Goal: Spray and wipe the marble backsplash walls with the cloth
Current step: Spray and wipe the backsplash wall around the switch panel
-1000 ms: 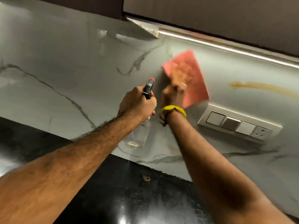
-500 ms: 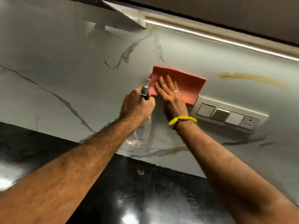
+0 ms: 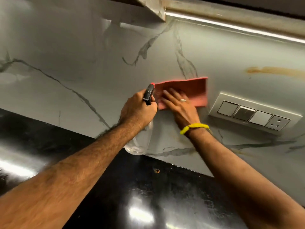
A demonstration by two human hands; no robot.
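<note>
The grey-veined marble backsplash (image 3: 85, 52) fills the upper view. My right hand (image 3: 179, 105) lies flat, fingers spread, pressing a pink cloth (image 3: 196, 89) against the wall just left of the switch panel. My left hand (image 3: 137, 111) is closed around a clear spray bottle (image 3: 140, 142) with a black trigger head and red nozzle (image 3: 149, 93); the nozzle sits right beside the cloth's left edge. A yellow band circles my right wrist. An orange-brown smear (image 3: 274, 71) marks the wall at upper right.
A switch and socket panel (image 3: 252, 114) juts from the wall right of the cloth. A glossy black countertop (image 3: 148, 195) runs below. A lit LED strip (image 3: 231, 27) runs under the upper cabinet. Faint brownish streaks show low on the wall near my right wrist.
My right hand has slid the cloth down from high on the wall to beside the switch panel, and the cloth now lies wider. My left hand with the bottle has hardly moved.
</note>
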